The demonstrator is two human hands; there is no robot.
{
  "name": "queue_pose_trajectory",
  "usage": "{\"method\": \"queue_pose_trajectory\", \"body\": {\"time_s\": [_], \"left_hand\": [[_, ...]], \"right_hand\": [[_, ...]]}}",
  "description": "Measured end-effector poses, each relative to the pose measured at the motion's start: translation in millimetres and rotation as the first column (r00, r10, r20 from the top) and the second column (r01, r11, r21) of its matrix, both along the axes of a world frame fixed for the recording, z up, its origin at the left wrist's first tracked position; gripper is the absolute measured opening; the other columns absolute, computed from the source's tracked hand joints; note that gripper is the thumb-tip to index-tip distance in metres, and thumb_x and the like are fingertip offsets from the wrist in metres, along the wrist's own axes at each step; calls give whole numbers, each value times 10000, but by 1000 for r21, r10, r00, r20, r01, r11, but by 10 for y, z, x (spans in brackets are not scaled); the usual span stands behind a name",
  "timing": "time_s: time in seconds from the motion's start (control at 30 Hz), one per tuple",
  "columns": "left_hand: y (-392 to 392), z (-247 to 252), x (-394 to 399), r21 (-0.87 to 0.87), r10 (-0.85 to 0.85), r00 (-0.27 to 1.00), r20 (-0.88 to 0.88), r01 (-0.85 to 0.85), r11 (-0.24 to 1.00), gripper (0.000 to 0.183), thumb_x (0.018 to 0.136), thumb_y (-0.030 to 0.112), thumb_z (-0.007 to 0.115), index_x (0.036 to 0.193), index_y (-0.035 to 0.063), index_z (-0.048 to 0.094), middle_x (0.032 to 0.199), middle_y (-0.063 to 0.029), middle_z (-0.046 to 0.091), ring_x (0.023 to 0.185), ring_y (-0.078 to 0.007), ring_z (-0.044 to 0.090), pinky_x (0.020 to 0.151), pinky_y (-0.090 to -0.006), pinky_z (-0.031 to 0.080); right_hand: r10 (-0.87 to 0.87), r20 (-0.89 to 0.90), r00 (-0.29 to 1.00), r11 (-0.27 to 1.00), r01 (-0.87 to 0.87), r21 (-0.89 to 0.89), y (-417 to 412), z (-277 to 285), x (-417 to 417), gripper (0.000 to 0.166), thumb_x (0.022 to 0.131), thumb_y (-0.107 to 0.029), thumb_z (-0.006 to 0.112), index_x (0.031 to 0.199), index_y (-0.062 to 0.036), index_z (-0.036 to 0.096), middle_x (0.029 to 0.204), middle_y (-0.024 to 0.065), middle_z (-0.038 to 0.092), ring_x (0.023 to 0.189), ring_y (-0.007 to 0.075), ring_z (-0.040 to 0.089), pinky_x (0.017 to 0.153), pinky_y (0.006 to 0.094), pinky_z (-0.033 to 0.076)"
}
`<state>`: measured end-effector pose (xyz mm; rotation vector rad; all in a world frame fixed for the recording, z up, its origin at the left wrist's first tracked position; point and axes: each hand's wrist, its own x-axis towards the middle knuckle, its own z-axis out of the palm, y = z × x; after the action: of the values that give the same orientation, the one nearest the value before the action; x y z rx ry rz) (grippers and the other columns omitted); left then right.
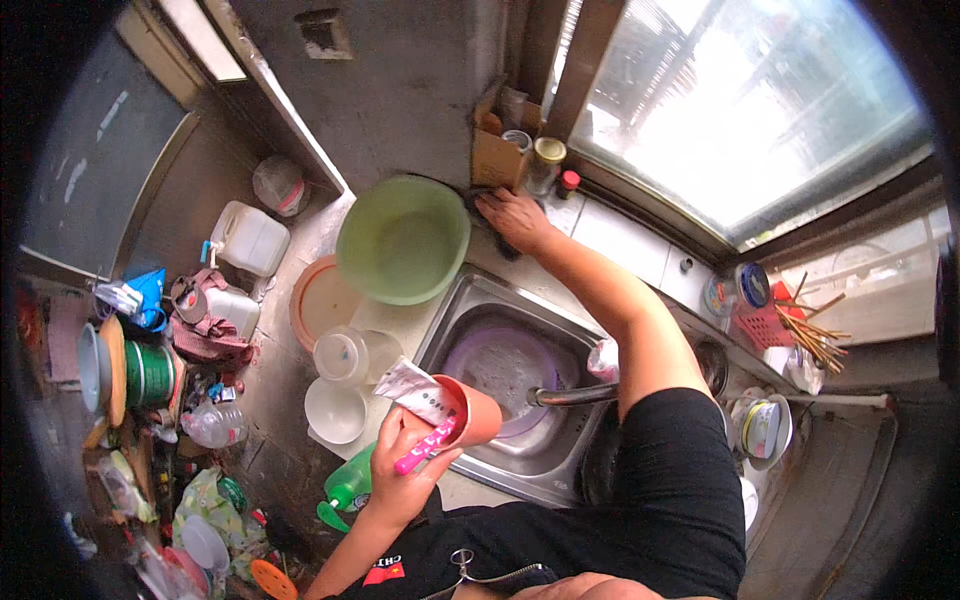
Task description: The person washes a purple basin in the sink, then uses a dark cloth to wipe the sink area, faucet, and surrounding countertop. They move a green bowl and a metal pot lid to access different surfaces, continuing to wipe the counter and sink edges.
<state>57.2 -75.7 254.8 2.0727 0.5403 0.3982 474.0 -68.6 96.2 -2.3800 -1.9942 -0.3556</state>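
Observation:
My left hand [409, 457] holds an orange plastic cup [480, 412], tilted over the near left edge of the steel sink [544, 476]. A pink patterned handle [426, 447] and a flat whitish piece with dark spots [414, 391] stick out at the cup's mouth; whether they are joined cannot be seen. At the counter's back corner my right hand [516, 217] presses on a dark cloth-like thing [510, 246], its fingers partly hiding it. Inside the sink sits a purple basin [459, 356] with sudsy water, under the metal faucet [574, 395].
Left of the sink stand a green basin [405, 240], a clear plastic container [352, 356], a white bowl [336, 410] and a green pump bottle [351, 480]. A cardboard box [496, 157] and glass jar [546, 165] border my right hand. Chopsticks [814, 330] fill a holder at right.

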Motion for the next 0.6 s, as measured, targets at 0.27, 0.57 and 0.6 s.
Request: {"method": "queue_pose_trajectory", "body": {"time_s": [0.27, 0.57, 0.6], "left_hand": [[-36, 99, 90, -2, -107, 994, -3, 107, 994, 484, 649, 58, 824, 1090, 69, 624, 1184, -180, 543, 1079, -349, 570, 920, -410, 458], [-47, -68, -54, -97, 59, 993, -106, -70, 993, 426, 653, 78, 829, 1032, 33, 640, 1217, -188, 530, 1118, -343, 546, 964, -407, 414], [-67, 18, -7, -88, 43, 993, -108, -53, 995, 409, 656, 80, 831, 1015, 21, 643, 1240, -189, 517, 1125, -332, 543, 965, -402, 409]], "right_hand": [[4, -73, 997, 999, -1, 43, -1135, 31, 74, 504, 810, -128, 525, 1307, -57, 481, 1325, 85, 527, 1190, 248, 488, 958, 393, 403], [-236, -68, 969, 969, 240, 60, -1557, -146, 60, 486, 889, -222, 497, 1340, -48, 452, 1389, 130, 470, 1304, 286, 414, 1084, 427, 321], [-251, -105, 962, 963, 259, 77, -1356, -134, -27, 490, 902, -236, 489, 1352, -49, 442, 1406, 133, 453, 1326, 289, 392, 1097, 424, 309]]}}
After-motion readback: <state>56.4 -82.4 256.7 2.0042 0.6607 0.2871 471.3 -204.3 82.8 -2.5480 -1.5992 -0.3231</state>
